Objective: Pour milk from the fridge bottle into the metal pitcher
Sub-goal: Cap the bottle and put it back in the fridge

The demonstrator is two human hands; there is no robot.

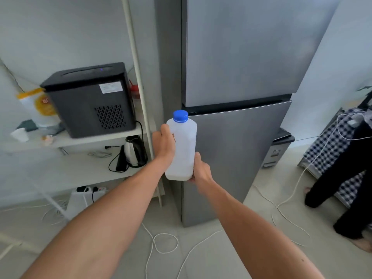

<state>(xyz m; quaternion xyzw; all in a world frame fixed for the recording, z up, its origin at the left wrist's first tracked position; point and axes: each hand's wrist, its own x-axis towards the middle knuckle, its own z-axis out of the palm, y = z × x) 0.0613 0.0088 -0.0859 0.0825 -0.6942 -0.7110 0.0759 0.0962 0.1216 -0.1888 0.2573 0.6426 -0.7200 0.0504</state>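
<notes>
Left hand (163, 144) and right hand (200, 171) both grip an upright, unlabelled translucent white plastic bottle (183, 152) with a blue screw cap (180, 116); the sticker on the black machine (90, 99) to their left is unreadable.

The left hand (163, 142) covers part of the bottle (182, 150) wall, and its fingers are hidden behind the bottle. The right hand (200, 171) hides the bottle's lower right corner. The fridge (241, 77) top runs off the upper edge. The person (350, 168) at right is cut by the frame (only dark clothes and feet show). The label (111, 87) on the black machine (88, 99) is too blurred to read.
</notes>
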